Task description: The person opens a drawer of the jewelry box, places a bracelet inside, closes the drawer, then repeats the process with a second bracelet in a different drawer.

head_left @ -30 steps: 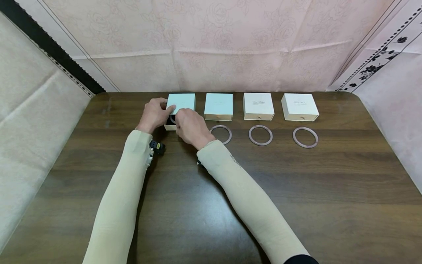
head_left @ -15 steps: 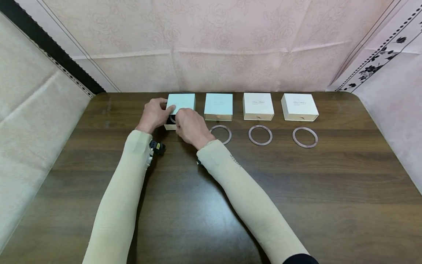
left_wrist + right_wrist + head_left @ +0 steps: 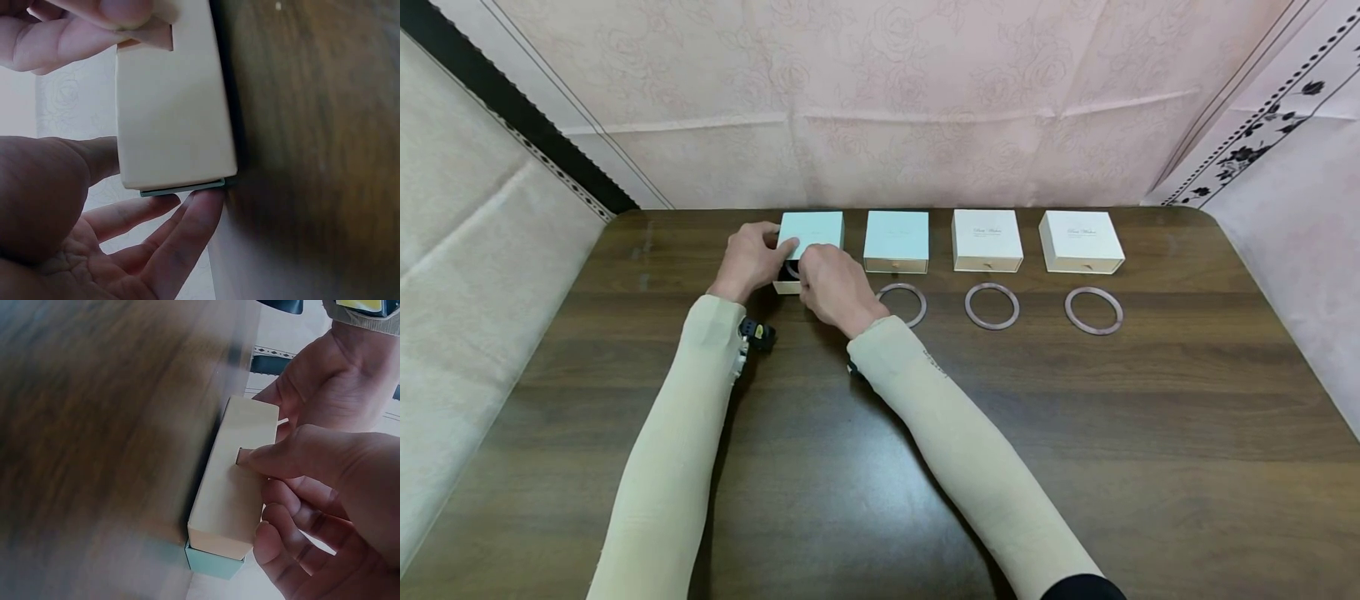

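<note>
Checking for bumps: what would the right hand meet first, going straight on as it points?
Probably the leftmost teal box's partly open drawer, whose tab the right hand pinches; the left hand seems to lie beyond, though depth is unclear.

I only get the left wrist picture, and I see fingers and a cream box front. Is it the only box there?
Observer: No. In the head view, this box is at the left end of a row, with three other boxes to its right.

Operator: Ooh! Is there something inside mine?

Observer: Yes. The head view shows part of a ring inside its partly open drawer; the right hand hides some of the opening.

Operator: Are there more rings anywhere?

Observer: Yes, three more rings lie on the table, one in front of each of the other boxes.
</note>
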Demonstrator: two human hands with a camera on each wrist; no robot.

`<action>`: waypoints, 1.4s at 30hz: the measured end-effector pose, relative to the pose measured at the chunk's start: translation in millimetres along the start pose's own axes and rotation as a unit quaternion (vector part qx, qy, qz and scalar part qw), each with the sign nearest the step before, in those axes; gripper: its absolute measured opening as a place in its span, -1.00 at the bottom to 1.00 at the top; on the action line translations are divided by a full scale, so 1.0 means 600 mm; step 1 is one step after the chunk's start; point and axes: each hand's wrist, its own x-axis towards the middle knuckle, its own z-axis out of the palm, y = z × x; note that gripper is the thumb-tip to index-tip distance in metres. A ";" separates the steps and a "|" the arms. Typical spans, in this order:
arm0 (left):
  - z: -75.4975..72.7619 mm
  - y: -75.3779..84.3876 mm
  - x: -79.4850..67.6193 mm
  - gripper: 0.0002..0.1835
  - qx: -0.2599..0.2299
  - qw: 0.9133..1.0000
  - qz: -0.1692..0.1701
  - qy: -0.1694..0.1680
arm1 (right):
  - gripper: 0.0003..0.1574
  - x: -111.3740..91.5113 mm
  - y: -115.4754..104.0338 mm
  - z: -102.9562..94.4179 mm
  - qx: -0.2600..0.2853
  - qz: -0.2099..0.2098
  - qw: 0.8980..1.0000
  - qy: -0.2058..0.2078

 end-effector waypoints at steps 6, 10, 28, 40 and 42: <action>0.000 0.000 0.000 -0.48 0.001 1.000 0.000 0.002 | -0.37 0.001 0.002 0.001 0.005 -0.002 1.000 0.003; 0.001 0.000 0.000 -0.49 0.005 1.000 0.002 0.003 | -0.36 0.001 0.003 0.001 0.006 -0.003 1.000 0.004; 0.001 0.001 -0.002 -0.49 -0.004 1.000 0.004 -0.002 | -0.37 0.003 0.003 0.005 0.000 -0.003 1.000 0.019; 0.003 0.000 0.000 -0.49 0.001 1.000 0.004 0.003 | -0.37 0.004 0.004 0.007 -0.003 -0.001 0.999 0.032; 0.003 0.000 0.000 -0.49 0.002 1.000 0.005 0.005 | -0.37 0.004 0.004 0.007 -0.004 -0.002 0.999 0.034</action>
